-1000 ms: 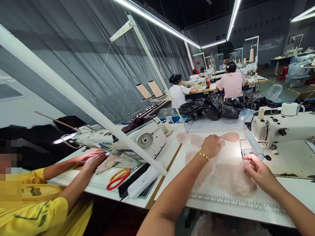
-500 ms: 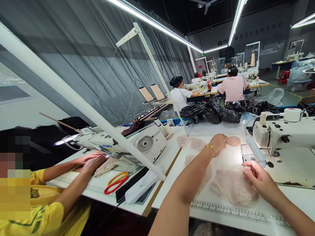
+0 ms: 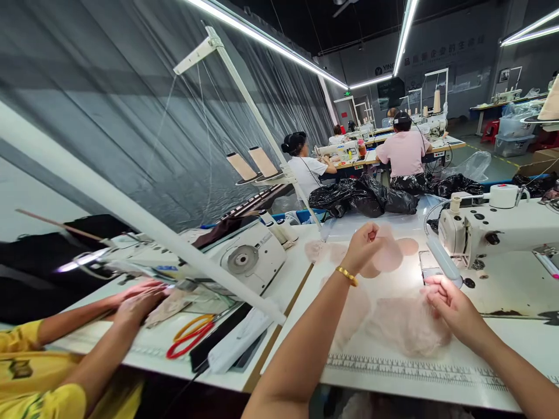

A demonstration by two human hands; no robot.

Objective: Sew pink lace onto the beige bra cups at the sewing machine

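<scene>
My left hand [image 3: 363, 249], with a gold bracelet at the wrist, pinches a thin sheer beige fabric piece [image 3: 388, 254] and holds it up over the table. Under and beside it lie small rounded beige pieces, one of them a round fabric piece [image 3: 409, 247] close to the sewing machine. My right hand [image 3: 445, 298] is closed, fingers curled together, in front of the machine's needle area; whatever sits in its fingertips is hidden. Below it a crumpled sheer fabric pile [image 3: 404, 326] rests on the white table, with another sheer piece [image 3: 353, 311] to its left.
My sewing machine [image 3: 489, 233] stands at right, its lamp [image 3: 442, 256] lit. A printed ruler strip [image 3: 393, 368] runs along the table's front edge. At left, a co-worker in yellow works at another sewing machine [image 3: 244, 256], near scissors [image 3: 190, 334]. Black plastic bags [image 3: 367, 195] lie behind.
My left hand has lifted a sheer fabric piece off the table, moving up and left. My right hand keeps nearly the same place by the machine. The whole view has shifted slightly.
</scene>
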